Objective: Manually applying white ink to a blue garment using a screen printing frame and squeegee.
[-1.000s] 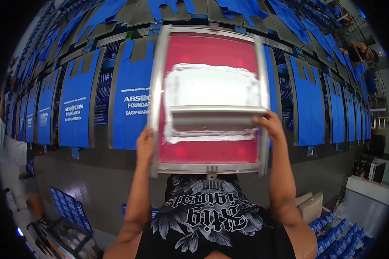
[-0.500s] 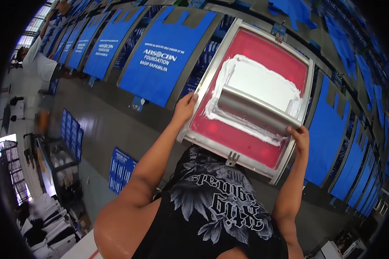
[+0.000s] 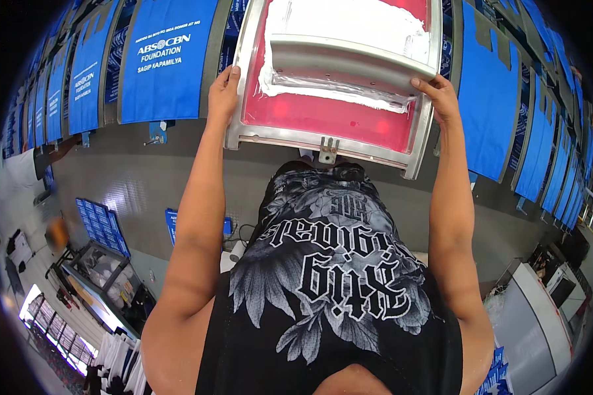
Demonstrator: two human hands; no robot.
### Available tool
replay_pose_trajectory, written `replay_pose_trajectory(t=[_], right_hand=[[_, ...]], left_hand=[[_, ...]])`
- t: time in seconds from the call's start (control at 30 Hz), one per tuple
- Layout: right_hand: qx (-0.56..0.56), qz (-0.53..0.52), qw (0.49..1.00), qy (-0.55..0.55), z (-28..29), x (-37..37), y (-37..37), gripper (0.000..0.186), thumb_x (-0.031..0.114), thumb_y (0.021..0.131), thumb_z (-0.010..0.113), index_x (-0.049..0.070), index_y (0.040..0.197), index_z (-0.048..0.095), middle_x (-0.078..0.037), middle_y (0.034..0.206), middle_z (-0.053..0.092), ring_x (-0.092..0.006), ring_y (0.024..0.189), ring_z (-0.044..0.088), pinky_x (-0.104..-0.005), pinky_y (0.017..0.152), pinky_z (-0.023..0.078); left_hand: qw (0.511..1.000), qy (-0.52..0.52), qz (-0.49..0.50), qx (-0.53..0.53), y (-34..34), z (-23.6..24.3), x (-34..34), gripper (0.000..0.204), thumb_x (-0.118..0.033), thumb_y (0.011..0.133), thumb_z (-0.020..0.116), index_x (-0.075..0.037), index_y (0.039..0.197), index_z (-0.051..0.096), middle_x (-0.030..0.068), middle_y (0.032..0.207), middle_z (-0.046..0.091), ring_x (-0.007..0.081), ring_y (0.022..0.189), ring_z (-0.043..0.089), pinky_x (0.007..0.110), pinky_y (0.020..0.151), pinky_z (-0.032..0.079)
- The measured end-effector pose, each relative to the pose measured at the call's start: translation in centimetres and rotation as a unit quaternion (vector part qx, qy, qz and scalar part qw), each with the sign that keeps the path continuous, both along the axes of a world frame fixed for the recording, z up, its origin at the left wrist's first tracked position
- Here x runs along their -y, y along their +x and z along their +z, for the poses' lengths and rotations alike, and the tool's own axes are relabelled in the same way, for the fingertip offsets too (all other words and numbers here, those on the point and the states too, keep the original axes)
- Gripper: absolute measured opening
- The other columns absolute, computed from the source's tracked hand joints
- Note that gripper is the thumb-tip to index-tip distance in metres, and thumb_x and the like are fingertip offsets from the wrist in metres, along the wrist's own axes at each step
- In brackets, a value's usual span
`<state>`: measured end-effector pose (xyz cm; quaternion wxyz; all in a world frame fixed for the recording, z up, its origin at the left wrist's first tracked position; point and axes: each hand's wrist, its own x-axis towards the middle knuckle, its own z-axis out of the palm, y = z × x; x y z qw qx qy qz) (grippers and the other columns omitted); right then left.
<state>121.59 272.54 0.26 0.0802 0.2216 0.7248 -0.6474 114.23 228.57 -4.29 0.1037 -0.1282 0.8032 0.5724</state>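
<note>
An aluminium screen frame (image 3: 417, 138) with pink mesh and a broad white ink patch lies at the top middle, a small metal clamp on its near edge. My left hand (image 3: 225, 92) grips the frame's left side with closed fingers. A long metal squeegee (image 3: 342, 62) rests across the ink, parallel to the near edge. My right hand (image 3: 438, 99) has its fingers closed on the squeegee's right end, beside the frame's right rail. Blue fabric bags (image 3: 161, 85) printed in white lie on boards left of the frame; more blue bags (image 3: 484, 92) lie to the right.
The rows of boards curve away on both sides. Another person's white sleeve and arm (image 3: 26, 161) are at the far left. Blue printed stacks (image 3: 102, 224) lie lower left, near a dark metal cart (image 3: 99, 276). A pale counter (image 3: 527, 309) is at lower right.
The view has swung, so the frame now sits higher and straighter in the picture, partly cut off at the top. Both hands keep their holds; the squeegee stays across the ink.
</note>
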Motion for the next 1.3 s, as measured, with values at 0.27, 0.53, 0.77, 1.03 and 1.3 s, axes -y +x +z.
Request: replay_pose_trajectory(t=[0.27,0.53,0.77,1.03,1.3], right_hand=[[-0.015,-0.004,1.000,0.003,-0.9,-0.3,0.5,0.037,0.014,0.068,0.079,0.002,0.101,0.066,-0.004,0.090,0.065,-0.0123,0.084,0.056,-0.0266,0.080,0.043],[0.050,0.274,0.828,0.487,6.6,4.6,3.4,0.040,0.002,0.061,0.064,0.005,0.101,0.064,-0.013,0.090,0.066,-0.0265,0.091,0.061,-0.0434,0.097,0.038],[-0.106,0.214,0.851,0.467,6.2,3.7,-0.5,0.034,0.003,0.060,0.058,0.004,0.093,0.066,-0.019,0.086,0.064,-0.0363,0.083,0.060,-0.0422,0.076,0.049],[-0.153,0.231,0.734,0.620,-0.5,3.0,-5.6,0.032,0.003,0.073,0.052,0.009,0.105,0.054,-0.009,0.095,0.060,-0.0281,0.095,0.056,-0.0477,0.089,0.038],[-0.073,0.255,0.841,0.471,4.1,7.3,6.8,0.044,-0.006,0.055,0.058,0.006,0.098,0.060,-0.011,0.093,0.062,-0.0306,0.094,0.057,-0.0497,0.099,0.034]], left_hand=[[1.000,-0.001,-0.015,0.023,0.9,0.5,-0.3,0.056,-0.041,0.090,0.056,0.001,0.125,0.051,0.0144,0.110,0.061,0.0217,0.099,0.056,0.031,0.088,0.043],[0.862,-0.204,-0.351,-0.303,2.2,10.9,-4.8,0.049,-0.029,0.069,0.075,-0.002,0.106,0.058,0.0137,0.094,0.061,0.0323,0.092,0.057,0.042,0.080,0.045],[0.833,-0.310,-0.390,-0.242,-5.0,10.9,-9.1,0.020,-0.010,0.070,0.065,-0.009,0.089,0.064,0.0112,0.082,0.063,0.0304,0.082,0.060,0.042,0.073,0.048],[0.787,-0.376,-0.371,-0.319,-8.8,2.7,-10.6,0.042,-0.010,0.063,0.069,-0.008,0.103,0.057,0.0087,0.100,0.057,0.0292,0.096,0.053,0.042,0.081,0.043],[0.846,-0.290,-0.352,-0.275,4.7,5.9,-6.0,0.040,0.000,0.050,0.067,-0.006,0.089,0.063,0.0092,0.085,0.060,0.0304,0.083,0.057,0.041,0.077,0.044]])
